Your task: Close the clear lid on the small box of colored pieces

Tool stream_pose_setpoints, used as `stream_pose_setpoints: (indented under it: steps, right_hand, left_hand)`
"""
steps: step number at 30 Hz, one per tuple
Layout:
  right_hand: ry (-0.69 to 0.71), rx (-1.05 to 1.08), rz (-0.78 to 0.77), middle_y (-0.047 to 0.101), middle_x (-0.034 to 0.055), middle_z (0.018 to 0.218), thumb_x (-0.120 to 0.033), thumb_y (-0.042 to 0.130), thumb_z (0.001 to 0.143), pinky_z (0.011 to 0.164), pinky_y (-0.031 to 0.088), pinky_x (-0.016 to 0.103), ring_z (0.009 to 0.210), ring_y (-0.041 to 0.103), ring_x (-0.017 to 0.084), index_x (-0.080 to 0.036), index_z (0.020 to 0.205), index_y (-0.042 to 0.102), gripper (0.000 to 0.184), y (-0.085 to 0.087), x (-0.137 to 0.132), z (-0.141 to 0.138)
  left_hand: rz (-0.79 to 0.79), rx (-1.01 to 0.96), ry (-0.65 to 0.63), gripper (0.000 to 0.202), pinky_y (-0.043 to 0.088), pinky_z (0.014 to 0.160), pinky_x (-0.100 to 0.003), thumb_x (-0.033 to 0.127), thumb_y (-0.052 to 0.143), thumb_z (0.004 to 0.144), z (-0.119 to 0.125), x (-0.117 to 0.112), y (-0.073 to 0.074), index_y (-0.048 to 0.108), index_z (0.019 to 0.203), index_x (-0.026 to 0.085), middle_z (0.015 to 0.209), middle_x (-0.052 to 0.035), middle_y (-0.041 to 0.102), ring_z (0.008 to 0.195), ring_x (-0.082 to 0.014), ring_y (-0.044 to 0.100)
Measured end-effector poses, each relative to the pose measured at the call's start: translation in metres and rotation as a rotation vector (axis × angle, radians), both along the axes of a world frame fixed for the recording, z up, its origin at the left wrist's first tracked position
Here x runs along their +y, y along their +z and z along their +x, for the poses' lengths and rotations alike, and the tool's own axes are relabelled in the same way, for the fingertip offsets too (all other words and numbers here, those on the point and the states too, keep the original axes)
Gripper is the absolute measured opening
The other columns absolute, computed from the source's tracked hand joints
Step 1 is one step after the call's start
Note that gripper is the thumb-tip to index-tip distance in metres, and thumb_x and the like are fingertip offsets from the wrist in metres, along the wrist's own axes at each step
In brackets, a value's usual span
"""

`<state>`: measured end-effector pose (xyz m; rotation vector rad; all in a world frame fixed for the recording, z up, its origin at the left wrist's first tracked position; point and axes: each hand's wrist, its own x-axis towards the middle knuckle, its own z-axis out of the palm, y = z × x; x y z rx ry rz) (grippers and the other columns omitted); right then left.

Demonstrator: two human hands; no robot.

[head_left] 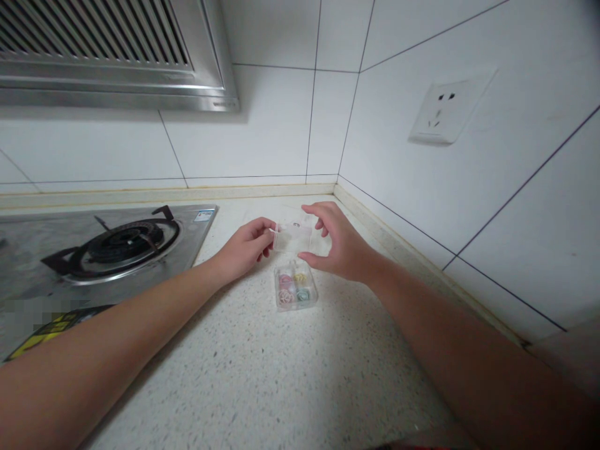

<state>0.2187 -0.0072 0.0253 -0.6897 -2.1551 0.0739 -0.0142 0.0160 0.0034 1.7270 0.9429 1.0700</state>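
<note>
A small clear plastic bag [293, 239], apparently a zip bag, is held above the counter, its left edge pinched by my left hand [253, 242]. On the bag's right side my right hand [335, 240] has its thumb and fingers spread wide, and I see nothing gripped between them. Whether its fingertips touch the bag is unclear. Just below both hands, a clear plastic box [296, 305] rests on the counter. Its compartments hold small loops, perhaps rubber bands, in pink, yellow, pale pink and green.
The speckled countertop [262, 375] runs up to white tiled walls that meet in a corner. To the left is a gas stove [126, 244] with a black burner, below a metal range hood [117, 75]. A power socket [440, 112] is on the right wall.
</note>
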Motion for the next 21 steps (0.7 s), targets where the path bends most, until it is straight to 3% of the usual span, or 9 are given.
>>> stream_pose_setpoints:
  steps: [21]
  right_hand:
    - [0.019,-0.005,0.005,0.048,0.0127,0.128,-0.031,0.075,0.074,0.077,0.053,0.041,0.105,0.053,0.026,-0.025,0.138,0.040,0.074,0.0007,-0.0007,0.0005]
  left_hand:
    - [0.005,0.049,-0.040,0.014,0.038,0.053,-0.022,0.028,0.056,0.087,-0.0013,-0.0005,-0.0008,0.060,0.096,0.019,0.067,0.0034,0.053,0.055,-0.0100,0.048]
